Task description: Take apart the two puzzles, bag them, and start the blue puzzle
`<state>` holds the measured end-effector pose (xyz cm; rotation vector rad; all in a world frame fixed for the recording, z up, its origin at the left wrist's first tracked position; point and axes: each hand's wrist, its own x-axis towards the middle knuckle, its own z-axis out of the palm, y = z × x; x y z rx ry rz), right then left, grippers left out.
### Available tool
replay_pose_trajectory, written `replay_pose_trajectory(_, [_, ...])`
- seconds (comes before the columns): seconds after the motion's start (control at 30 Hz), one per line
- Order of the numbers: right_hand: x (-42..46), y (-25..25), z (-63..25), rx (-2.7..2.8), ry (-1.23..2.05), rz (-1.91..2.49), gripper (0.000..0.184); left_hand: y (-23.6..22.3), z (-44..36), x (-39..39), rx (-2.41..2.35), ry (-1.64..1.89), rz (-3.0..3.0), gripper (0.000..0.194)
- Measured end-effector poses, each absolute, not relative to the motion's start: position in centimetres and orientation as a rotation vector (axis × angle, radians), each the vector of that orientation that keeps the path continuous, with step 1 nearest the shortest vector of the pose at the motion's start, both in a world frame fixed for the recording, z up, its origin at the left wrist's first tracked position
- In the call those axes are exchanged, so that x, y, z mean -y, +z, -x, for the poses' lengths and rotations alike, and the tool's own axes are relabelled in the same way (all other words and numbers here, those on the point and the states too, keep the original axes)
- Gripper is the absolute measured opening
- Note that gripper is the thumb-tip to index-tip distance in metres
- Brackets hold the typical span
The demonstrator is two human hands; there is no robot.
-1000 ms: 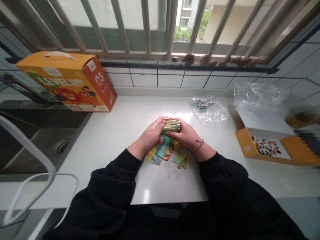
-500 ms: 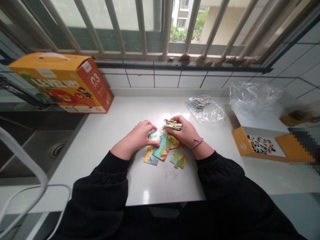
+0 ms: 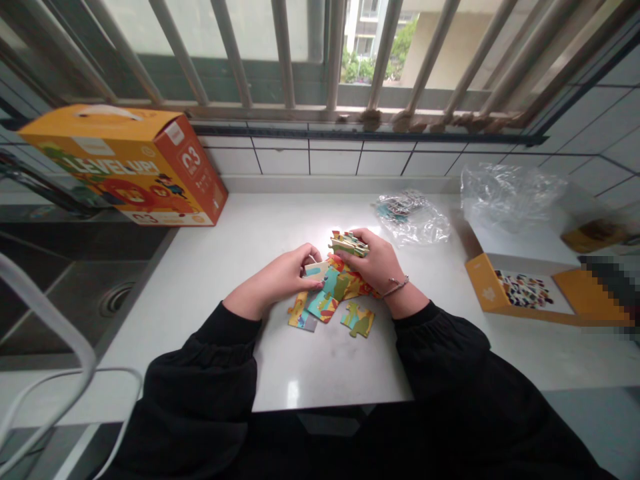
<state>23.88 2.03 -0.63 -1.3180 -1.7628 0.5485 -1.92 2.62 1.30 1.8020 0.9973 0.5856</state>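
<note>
My left hand (image 3: 296, 272) pinches a pale puzzle piece (image 3: 315, 270) with a blue mark, its thumb in front and fingers behind. A stack of puzzle pieces (image 3: 349, 244) is gripped in my right hand (image 3: 374, 263), raised above the counter with its edges facing left. Beneath and between the hands lie several colourful puzzle pieces (image 3: 329, 299), overlapping in a pile. One green and yellow puzzle piece (image 3: 359, 320) lies apart, nearer to me, and another yellow and grey piece (image 3: 302, 315) sits at the pile's left edge.
An orange carton (image 3: 125, 167) stands at the back left beside the sink (image 3: 65, 287). Clear plastic bags (image 3: 420, 220) lie at the back. An open orange box (image 3: 483, 287) with small pieces is at right. A white cable (image 3: 80, 333) crosses the left front.
My left hand has closed on the pale piece and tilted it up off the pile. The stack in my right hand has turned, showing more of its top faces.
</note>
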Motion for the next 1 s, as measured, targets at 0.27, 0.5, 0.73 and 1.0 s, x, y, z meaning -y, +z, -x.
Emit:
replay_pose_trajectory(0.27, [-2.4, -1.2, -24.1, 1.84, 0.559, 1.447, 0.031, 0.9, 2.0, -3.5, -1.011, 0.741, -1.594, 0.029])
replay_pose_trajectory(0.5, [-1.7, -0.2, -24.0, 1.668, 0.718, 1.301, 0.042, -0.5, 2.0, -4.5, -1.232, 0.969, -1.506, 0.027])
replay_pose_trajectory(0.73, [-1.8, -1.5, -23.0, 1.897, 0.806, 1.242, 0.054, -0.5, 0.9, -3.7, -1.085, 0.941, -1.737, 0.028])
replay_pose_trajectory(1.0, [-2.0, -1.4, -23.2, 1.917, 0.77, 1.225, 0.052, -0.8, 0.1, -2.9, -0.929, 0.862, -1.769, 0.04])
